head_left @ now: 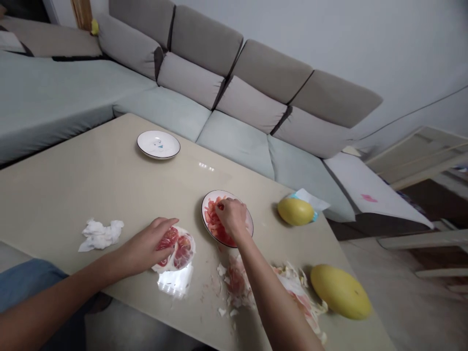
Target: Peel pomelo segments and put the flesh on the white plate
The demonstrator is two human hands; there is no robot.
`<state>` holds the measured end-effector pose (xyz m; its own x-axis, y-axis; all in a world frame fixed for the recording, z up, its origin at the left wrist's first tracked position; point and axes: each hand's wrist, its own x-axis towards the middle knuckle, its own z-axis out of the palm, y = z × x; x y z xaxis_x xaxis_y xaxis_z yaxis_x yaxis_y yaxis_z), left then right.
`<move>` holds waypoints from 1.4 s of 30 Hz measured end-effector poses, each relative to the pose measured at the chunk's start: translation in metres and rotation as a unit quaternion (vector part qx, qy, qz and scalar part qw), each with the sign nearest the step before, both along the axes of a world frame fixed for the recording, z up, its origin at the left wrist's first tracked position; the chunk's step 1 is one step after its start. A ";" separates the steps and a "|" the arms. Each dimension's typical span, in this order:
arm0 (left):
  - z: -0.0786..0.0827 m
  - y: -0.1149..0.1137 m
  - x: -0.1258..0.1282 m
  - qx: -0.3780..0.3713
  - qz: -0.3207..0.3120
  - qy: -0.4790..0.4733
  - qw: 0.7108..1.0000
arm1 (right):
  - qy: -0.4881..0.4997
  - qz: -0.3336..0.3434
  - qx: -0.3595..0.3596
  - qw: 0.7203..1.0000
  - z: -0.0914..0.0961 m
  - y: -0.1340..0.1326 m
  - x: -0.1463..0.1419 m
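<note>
My left hand (155,243) lies on the near side of an opened red pomelo (184,249), thumb and fingers curved around part of its flesh. White pith rims the fruit and red segments show inside. Over a white, dark-rimmed plate (250,225) is my right hand (232,214), its fingers closed and pointing down. Whatever they pinch is hidden. Pieces of red pomelo flesh (213,219) cover much of that plate, right under the fingertips.
Peel and membrane scraps (237,282) are strewn below my right forearm. Two yellow pomelos, one whole by the edge (341,291) and one farther back (295,211), stand at right. Crumpled tissue (101,235) lies left; another plate (158,145) sits at the far side, before a sofa (237,134).
</note>
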<state>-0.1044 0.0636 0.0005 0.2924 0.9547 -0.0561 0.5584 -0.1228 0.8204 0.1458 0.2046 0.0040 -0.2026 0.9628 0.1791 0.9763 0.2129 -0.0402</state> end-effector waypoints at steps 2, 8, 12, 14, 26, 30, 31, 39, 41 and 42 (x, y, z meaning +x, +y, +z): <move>-0.001 0.000 0.000 0.003 0.004 -0.001 1.000 | 0.016 0.008 0.005 1.000 0.001 0.000 0.002; 0.000 0.001 0.002 0.013 0.004 0.006 1.000 | 0.088 0.043 0.014 0.995 0.024 -0.034 0.021; 0.001 0.002 0.003 0.005 -0.006 0.034 0.999 | 0.165 0.101 -0.035 0.980 0.043 -0.087 0.044; -0.001 0.002 0.003 0.006 -0.007 0.043 0.999 | 0.196 0.143 -0.104 0.964 0.045 -0.113 0.057; -0.011 0.007 0.003 -0.001 -0.002 0.064 0.998 | 0.063 0.046 -0.090 0.993 0.021 -0.174 0.088; -0.007 0.006 0.003 -0.006 0.005 0.059 0.998 | 0.023 0.018 -0.071 0.997 0.014 -0.182 0.096; -0.005 0.005 0.004 -0.007 0.008 0.058 0.998 | 0.011 0.018 -0.076 0.997 0.011 -0.183 0.098; -0.003 0.001 0.008 0.006 0.011 0.037 0.999 | 0.230 0.056 -0.076 0.969 0.013 -0.178 0.042; -0.005 0.001 0.008 0.011 0.005 0.028 1.000 | 0.278 0.080 -0.063 0.955 0.013 -0.173 0.011; -0.006 0.001 0.008 0.012 0.002 0.023 1.000 | 0.293 0.090 -0.055 0.950 0.012 -0.169 -0.004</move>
